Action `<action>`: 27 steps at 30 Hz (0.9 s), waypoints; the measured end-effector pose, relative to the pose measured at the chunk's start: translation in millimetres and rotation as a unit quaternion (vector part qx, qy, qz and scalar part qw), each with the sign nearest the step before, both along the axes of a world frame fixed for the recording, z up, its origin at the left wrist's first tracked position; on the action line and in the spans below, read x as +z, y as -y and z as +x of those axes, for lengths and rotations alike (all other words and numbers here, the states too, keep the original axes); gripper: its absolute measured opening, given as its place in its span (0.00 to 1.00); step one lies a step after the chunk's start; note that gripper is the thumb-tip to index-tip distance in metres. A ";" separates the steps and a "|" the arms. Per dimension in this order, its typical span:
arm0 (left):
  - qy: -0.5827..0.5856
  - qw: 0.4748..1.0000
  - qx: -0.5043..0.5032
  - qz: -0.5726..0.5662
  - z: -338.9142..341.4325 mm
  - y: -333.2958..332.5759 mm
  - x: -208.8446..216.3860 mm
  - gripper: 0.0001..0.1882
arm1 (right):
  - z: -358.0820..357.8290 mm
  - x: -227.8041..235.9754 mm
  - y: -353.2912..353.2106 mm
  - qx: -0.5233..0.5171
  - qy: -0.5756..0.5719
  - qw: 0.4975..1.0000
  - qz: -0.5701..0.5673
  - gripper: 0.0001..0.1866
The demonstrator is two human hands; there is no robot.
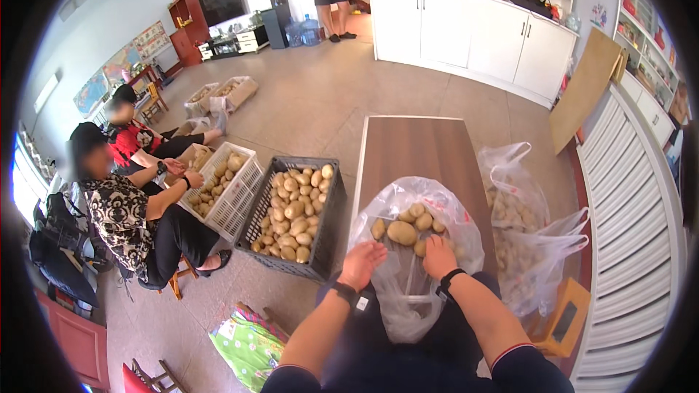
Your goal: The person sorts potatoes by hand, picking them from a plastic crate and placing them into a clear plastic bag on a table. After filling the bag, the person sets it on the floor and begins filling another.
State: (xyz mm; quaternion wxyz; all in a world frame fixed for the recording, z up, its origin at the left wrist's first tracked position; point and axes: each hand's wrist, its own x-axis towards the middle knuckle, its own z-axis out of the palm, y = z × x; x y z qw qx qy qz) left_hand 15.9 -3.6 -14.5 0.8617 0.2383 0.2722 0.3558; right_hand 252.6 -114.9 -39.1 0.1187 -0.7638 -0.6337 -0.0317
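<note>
Bare forearms (318, 338) are stretched forward from below. At left, a dark crate (331, 231) is heaped with potatoes (294, 210). Next, the left hand (363, 263) is held with fingers nearly straight, nothing visibly grasped. Amid a clear bag (397, 193) laid over a brown table (422, 147), loose potatoes (402, 233) are reached by the curled right hand (440, 257) (whether one is gripped cannot be told). Farther right, filled bags (518, 212) are seen.

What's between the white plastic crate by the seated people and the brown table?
In the head view, a dark grey plastic crate of tan potatoes.
</note>
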 end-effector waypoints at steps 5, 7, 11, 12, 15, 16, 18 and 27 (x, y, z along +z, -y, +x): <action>-0.007 1.000 -0.004 -0.005 -4.5 -3.2 8.1 0.13 | -1.6 9.2 -7.0 -0.085 0.045 0.994 -0.053 0.23; -0.009 1.000 -0.001 -0.007 -4.5 -1.8 10.8 0.13 | 2.2 9.9 -5.6 -0.118 0.037 0.989 -0.083 0.22; 0.000 1.000 -0.012 -0.011 4.3 -2.7 10.0 0.13 | 29.7 -18.9 4.3 -0.176 0.069 0.975 -0.112 0.25; 0.001 1.000 -0.017 -0.014 6.9 -2.3 10.2 0.13 | 35.3 -27.4 3.8 -0.190 0.089 0.972 -0.111 0.27; -0.007 1.000 -0.001 -0.013 -8.2 -1.9 4.0 0.13 | 12.7 5.7 0.7 -0.202 0.047 0.963 -0.171 0.34; -0.008 1.000 -0.005 -0.015 -6.8 -1.7 4.6 0.13 | 12.9 9.2 2.3 -0.209 0.022 0.956 -0.205 0.34; -0.007 1.000 -0.010 -0.014 -3.8 -1.2 5.8 0.13 | 19.6 -2.2 5.9 -0.207 0.043 0.958 -0.194 0.34; 0.001 1.000 -0.010 -0.016 -5.0 1.7 4.2 0.12 | 16.4 -5.7 7.9 -0.215 0.038 0.956 -0.198 0.28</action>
